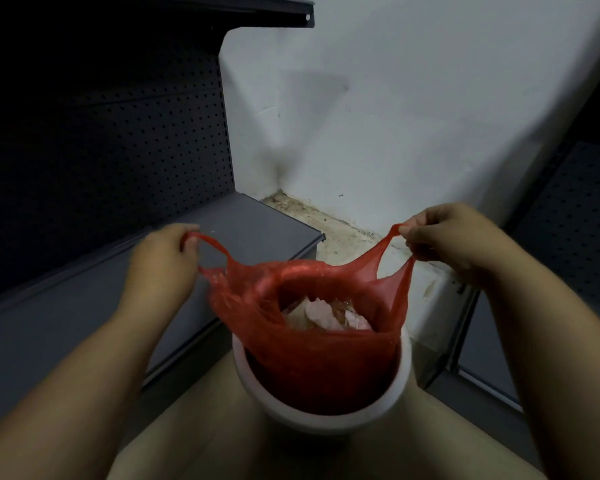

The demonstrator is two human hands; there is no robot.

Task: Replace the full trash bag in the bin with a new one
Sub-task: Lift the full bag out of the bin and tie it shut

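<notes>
While both hands pull outward, the red bag point(312, 344) hangs between them with its mouth open and facing up. The left hand point(160, 258) has its fingers curled round the left handle point(208, 242). The right hand point(444, 237) pinches the right handle point(388, 244) with curled fingers. The two handles stretch out sideways, so the top of the bag runs long from one hand to the other. The bottom of the bag points straight down into the white bin point(326, 415), which sits below and between the hands. The bag's lower part is inside the bin and its top is lifted above the rim. Crumpled paper trash point(323, 315) lies inside the bag. A grey shelf point(84, 292) is under the left hand. A white wall point(395, 116) stands beyond both hands.
</notes>
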